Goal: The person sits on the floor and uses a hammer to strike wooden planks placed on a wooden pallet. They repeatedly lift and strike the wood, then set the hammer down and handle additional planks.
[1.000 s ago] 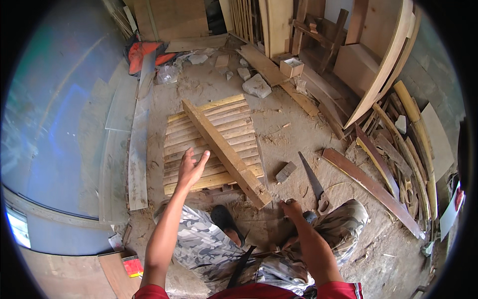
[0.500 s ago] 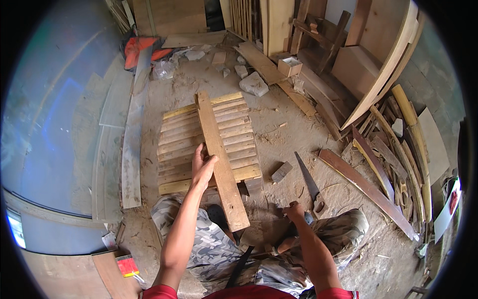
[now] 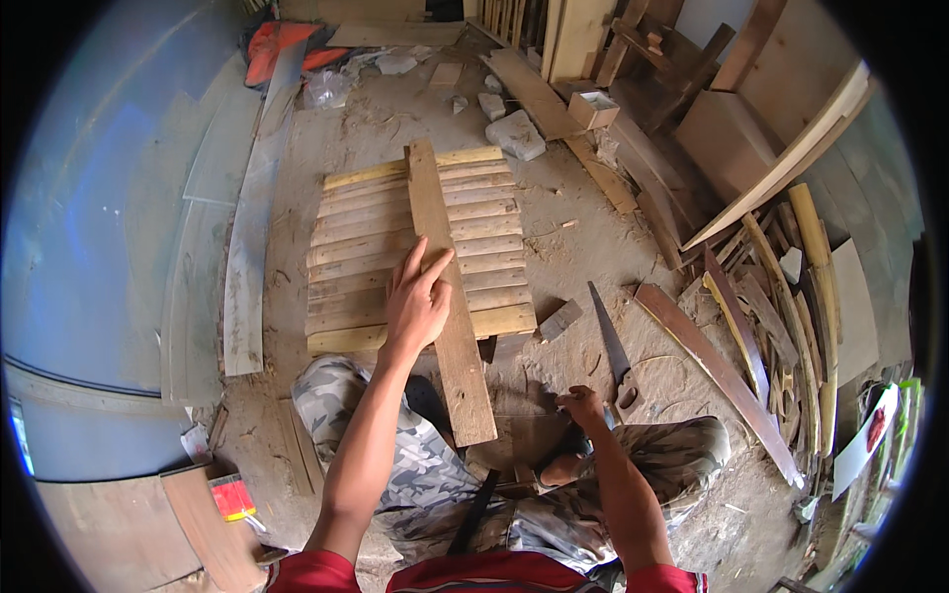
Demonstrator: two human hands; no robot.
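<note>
My left hand (image 3: 417,301) lies on a long narrow wooden plank (image 3: 463,371), its fingers spread across the top and left edge. Underneath, the plank crosses a panel of parallel wooden slats (image 3: 366,232), which rests raised off the ground. The plank's near end juts past the panel toward my lap. My right hand (image 3: 585,407) is closed low over my right leg, with its contents too small to make out. Just right of it, a handsaw (image 3: 613,346) lies on the ground, handle toward me. A small wood block (image 3: 560,321) sits between panel and saw.
Scrap boards and sticks (image 3: 791,316) pile up on the right, beside a leaning wooden cabinet (image 3: 732,138). Long boards (image 3: 247,287) lie along the left wall. Broken stones (image 3: 516,135) and a small open box (image 3: 593,110) are farther off. A red paintbrush (image 3: 233,497) lies lower left.
The plank has come down across the slats. My left hand has gone from gripping its edge to lying on top with fingers spread. My right hand stays low and closed.
</note>
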